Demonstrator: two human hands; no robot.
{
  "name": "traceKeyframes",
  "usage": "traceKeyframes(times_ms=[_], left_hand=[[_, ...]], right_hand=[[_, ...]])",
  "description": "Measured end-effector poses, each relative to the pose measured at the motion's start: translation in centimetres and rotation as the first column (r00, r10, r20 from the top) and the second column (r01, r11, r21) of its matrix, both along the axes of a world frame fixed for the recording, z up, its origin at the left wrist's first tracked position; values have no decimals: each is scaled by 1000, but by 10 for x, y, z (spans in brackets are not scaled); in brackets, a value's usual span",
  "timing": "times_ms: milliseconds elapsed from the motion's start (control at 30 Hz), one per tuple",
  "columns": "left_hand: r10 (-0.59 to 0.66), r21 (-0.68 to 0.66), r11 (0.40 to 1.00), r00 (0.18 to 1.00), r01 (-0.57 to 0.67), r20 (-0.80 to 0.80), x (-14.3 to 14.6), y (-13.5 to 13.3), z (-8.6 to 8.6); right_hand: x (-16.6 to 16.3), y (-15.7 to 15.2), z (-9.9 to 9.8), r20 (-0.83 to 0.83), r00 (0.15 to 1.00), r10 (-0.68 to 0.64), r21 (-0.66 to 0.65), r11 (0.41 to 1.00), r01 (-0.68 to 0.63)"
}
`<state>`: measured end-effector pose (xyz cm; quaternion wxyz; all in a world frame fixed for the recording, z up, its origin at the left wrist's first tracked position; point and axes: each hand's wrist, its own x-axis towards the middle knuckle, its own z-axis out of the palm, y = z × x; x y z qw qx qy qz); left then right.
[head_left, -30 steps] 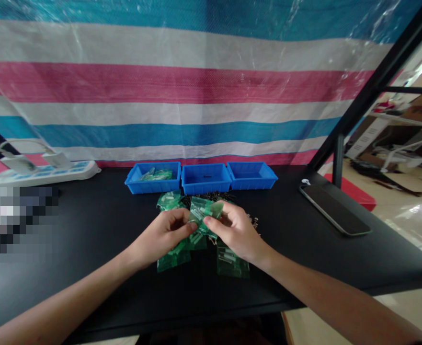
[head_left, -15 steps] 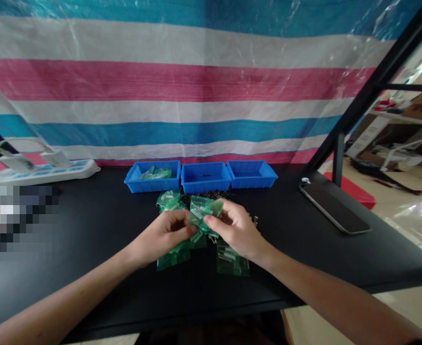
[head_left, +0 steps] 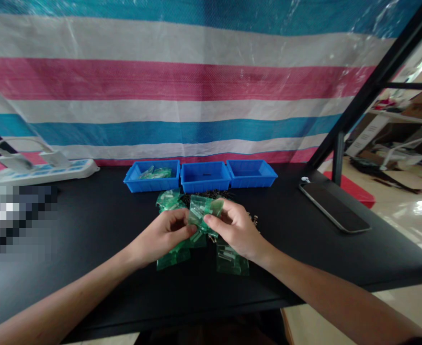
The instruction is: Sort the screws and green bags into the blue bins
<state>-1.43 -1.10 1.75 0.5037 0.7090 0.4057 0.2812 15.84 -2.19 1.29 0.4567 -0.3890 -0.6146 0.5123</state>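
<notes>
The green bag [head_left: 200,210], pinched tight by the left hand [head_left: 162,235] and the right hand [head_left: 236,230] just in front of the middle blue tray [head_left: 204,184], could rip and spill its little white bits if they tug too hard.

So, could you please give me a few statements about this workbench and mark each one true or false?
1. The left hand and the right hand both pinch one green bag above the black table. True.
2. The leftmost blue tray has more bags in it. True.
3. The phone lies to the left of the hands. False: it lies to their right, near the table's edge.
4. The power strip lies on the floor. False: it lies on the table at the far left, with plugs in it.
</notes>
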Motion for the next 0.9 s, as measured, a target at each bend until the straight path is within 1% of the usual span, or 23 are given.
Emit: traceKeyframes(times_ms=[233, 500, 900], left_hand=[[7, -16, 1000, 999, -6, 46, 0, 0, -3], [-5, -24, 1000, 997, 7, 71, 2, -2, 1], [36, -36, 999, 996, -33, 86, 3, -3, 1]], right_hand=[[0, 1, 1, -49, 999, -13, -38, 999, 11], [-1, 1, -2, -115, 993, -11, -72, 997, 3], [-1, 1, 1, -124, 992, -15, -73, 997, 6]])
